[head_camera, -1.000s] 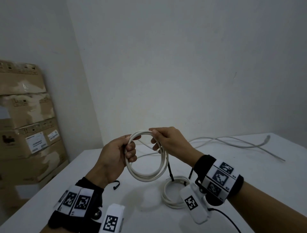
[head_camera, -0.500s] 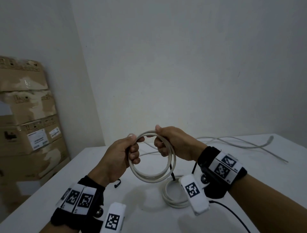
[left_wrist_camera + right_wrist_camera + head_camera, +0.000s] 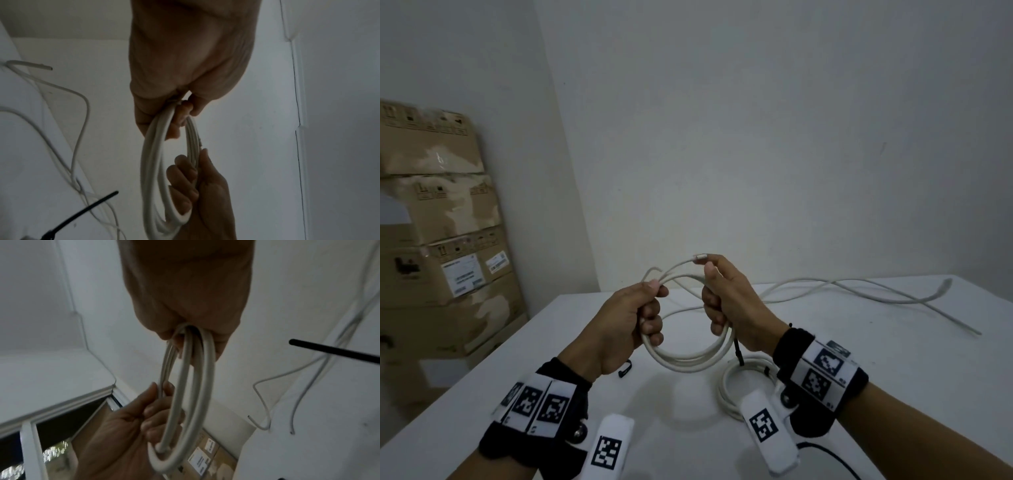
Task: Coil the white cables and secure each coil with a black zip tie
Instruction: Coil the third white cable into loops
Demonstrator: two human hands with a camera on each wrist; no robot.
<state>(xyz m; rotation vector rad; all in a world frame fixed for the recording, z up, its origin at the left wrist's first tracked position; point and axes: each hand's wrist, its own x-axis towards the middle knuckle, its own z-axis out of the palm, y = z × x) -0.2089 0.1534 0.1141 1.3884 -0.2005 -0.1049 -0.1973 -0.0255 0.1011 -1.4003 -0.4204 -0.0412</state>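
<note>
I hold a white cable coil (image 3: 690,361) of several loops above the white table (image 3: 893,377). My left hand (image 3: 650,308) grips the coil's left side, fingers curled round the strands. My right hand (image 3: 714,305) grips its right side, and the cable's end plug (image 3: 700,257) sticks out above the thumb. Both wrist views show the coil (image 3: 156,170) (image 3: 191,394) edge-on between the two hands. A second white coil (image 3: 726,383) lies on the table under my right wrist, with a black zip tie (image 3: 738,353) standing up from it. A small black zip tie (image 3: 625,369) lies by my left wrist.
Loose white cables (image 3: 876,294) sprawl across the table's far right. Stacked cardboard boxes (image 3: 438,240) stand left of the table against the wall. The table's left edge runs diagonally beside my left forearm.
Both hands have kept the coil. The right hand slid round from the coil's top to its right side, and the plug end now pokes up above it.
</note>
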